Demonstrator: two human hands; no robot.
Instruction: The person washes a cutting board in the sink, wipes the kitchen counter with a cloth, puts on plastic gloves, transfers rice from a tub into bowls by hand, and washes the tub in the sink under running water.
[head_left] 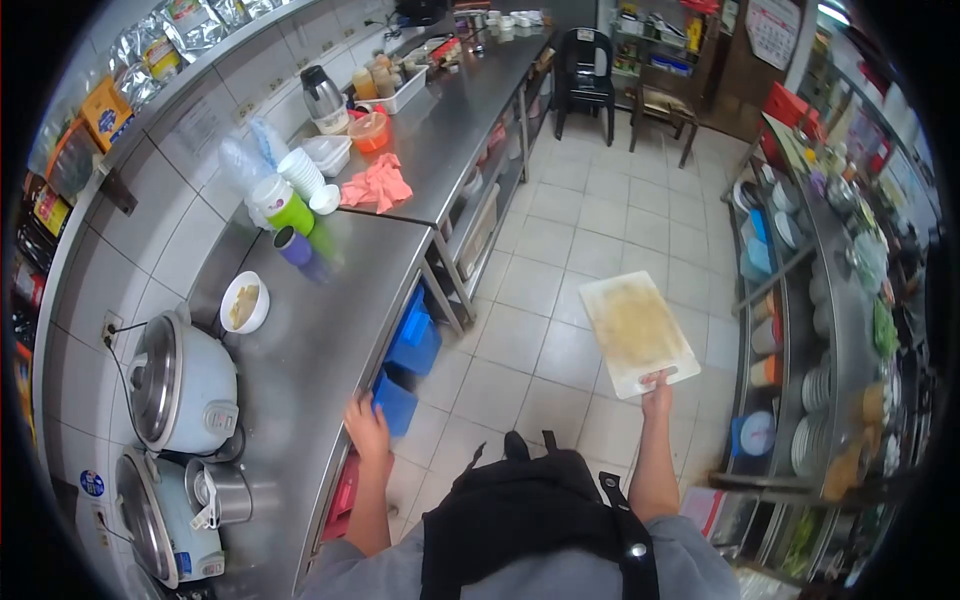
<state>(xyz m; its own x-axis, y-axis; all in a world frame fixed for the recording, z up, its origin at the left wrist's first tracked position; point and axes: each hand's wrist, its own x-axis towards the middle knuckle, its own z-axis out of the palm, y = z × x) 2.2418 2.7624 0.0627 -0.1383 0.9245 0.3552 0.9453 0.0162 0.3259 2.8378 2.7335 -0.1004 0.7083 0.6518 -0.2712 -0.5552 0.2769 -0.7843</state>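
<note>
My right hand is closed on the handle end of a white cutting board, with fingers through its slot. The board is held out over the floor, and its middle is stained yellow-brown. Beside the front edge of the steel counter, my left hand hangs with its fingers loosely apart and nothing in them. Just past that hand, blue bins stand under the counter. A white bowl with pale pieces of food in it sits on the countertop.
Two rice cookers and a metal pot stand along the left wall. Farther up are a purple cup, a pink cloth and a thermos jug. Shelves with plates line the right; a black chair stands at the back.
</note>
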